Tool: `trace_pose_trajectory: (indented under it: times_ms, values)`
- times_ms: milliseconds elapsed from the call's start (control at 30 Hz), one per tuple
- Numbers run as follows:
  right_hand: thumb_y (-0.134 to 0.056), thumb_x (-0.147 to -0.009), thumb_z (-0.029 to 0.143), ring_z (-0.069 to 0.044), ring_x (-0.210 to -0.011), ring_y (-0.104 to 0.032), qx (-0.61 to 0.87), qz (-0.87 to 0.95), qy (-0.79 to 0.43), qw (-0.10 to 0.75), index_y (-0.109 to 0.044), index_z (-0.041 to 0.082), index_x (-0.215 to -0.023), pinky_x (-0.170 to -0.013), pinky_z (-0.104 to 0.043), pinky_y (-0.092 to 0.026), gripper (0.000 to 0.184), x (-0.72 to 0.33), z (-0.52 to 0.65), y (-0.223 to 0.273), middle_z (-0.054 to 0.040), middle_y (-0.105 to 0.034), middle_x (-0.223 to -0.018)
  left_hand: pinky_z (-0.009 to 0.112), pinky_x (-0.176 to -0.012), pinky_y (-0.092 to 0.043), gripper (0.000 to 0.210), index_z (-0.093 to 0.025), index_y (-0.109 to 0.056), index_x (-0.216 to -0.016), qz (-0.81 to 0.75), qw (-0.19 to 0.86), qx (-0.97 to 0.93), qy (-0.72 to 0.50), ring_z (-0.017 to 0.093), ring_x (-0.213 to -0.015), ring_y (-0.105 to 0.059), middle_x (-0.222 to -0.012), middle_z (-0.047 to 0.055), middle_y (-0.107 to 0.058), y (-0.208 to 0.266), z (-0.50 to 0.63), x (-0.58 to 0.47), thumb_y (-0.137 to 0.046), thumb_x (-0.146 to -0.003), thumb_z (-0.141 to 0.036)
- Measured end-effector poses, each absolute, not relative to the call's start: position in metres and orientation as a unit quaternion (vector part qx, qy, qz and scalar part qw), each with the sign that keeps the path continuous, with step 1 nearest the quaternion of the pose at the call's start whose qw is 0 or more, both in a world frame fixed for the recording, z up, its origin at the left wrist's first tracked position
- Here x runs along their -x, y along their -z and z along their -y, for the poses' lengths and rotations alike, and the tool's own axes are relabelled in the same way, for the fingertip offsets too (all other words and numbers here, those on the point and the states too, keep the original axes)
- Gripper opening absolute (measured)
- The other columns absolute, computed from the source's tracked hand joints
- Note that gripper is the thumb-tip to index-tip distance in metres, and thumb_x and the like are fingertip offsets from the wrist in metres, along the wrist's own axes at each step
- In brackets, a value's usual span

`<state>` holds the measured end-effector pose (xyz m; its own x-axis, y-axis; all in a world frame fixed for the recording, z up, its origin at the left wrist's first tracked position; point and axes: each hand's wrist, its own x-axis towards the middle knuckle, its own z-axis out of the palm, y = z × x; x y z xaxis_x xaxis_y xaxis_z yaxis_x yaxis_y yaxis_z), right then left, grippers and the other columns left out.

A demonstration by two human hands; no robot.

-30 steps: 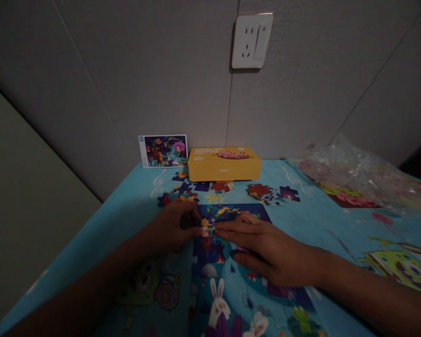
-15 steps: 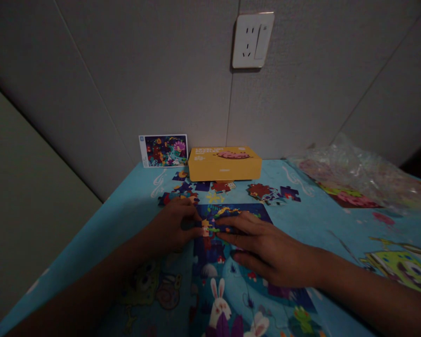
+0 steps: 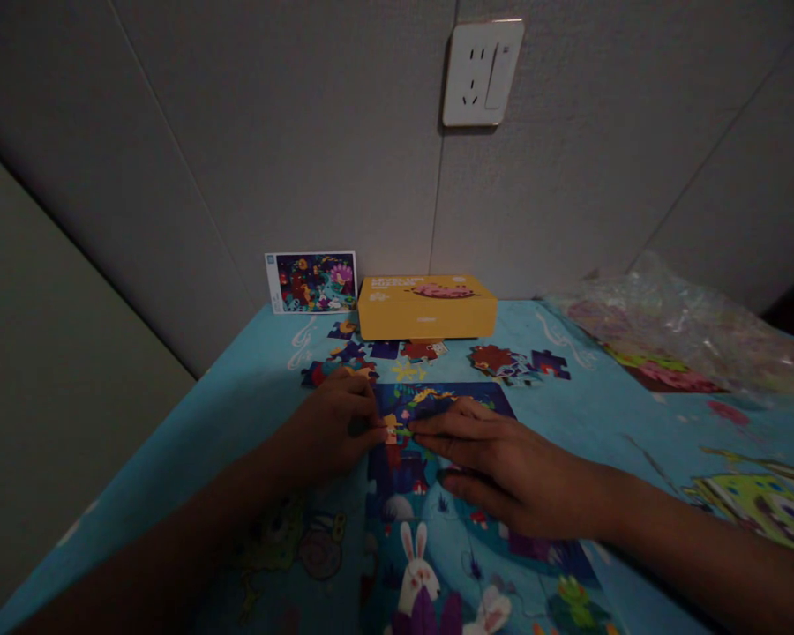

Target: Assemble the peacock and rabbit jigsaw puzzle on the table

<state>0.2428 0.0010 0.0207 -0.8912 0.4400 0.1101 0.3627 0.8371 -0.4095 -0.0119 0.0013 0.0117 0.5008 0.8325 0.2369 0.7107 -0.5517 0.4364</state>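
Observation:
A partly assembled jigsaw puzzle (image 3: 437,520) with white rabbits and a frog lies on the cloth in front of me. My left hand (image 3: 337,423) is at its upper left edge, thumb and forefinger pinched on a puzzle piece (image 3: 392,429) with a small yellow figure. That piece lies in the puzzle's left edge and looks flush with its neighbours. From the right, my right hand (image 3: 503,467) rests on the puzzle with its fingers stretched out, the fingertips beside the same piece. The palm and fingers cover part of the upper puzzle.
Loose puzzle pieces (image 3: 493,360) lie beyond the puzzle. Behind them stand a yellow puzzle box (image 3: 427,316) and a picture card (image 3: 314,282) against the wall. A clear plastic bag (image 3: 688,322) lies at the right on the blue cartoon tablecloth (image 3: 238,379).
The piece by my left fingertips now sits more evenly against the pieces around it. Both hands have barely moved; the whole view has shifted slightly.

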Motion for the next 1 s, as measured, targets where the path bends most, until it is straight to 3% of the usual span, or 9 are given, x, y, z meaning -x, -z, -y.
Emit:
trace_pose_trajectory:
  times_ms: [233,1000]
  values:
    - [-0.052,-0.092,0.022,-0.023,-0.118,-0.049,0.206,0.953,-0.195,0.108,-0.055,0.014,-0.133,-0.107,-0.041,-0.039,0.042,-0.2421,-0.0006,-0.0215,-0.0103,-0.056,-0.132,0.038,-0.09,-0.039,0.01,-0.018,-0.072,-0.07,-0.414,0.161,-0.867,-0.225,0.022,-0.096,-0.053,-0.096,0.004,-0.065,-0.0122,-0.0003,0.0118,-0.071,-0.08,-0.019]
    - [-0.05,-0.092,0.016,-0.022,-0.112,-0.054,0.199,0.947,-0.224,0.114,-0.058,0.016,-0.123,-0.102,-0.041,-0.042,0.032,-0.2378,0.0013,-0.0263,-0.0105,-0.058,-0.124,0.04,-0.097,-0.037,0.009,-0.02,-0.073,-0.074,-0.383,0.176,-0.883,-0.209,0.021,-0.097,-0.055,-0.099,0.001,-0.07,-0.013,0.0066,0.0041,-0.069,-0.082,-0.018]
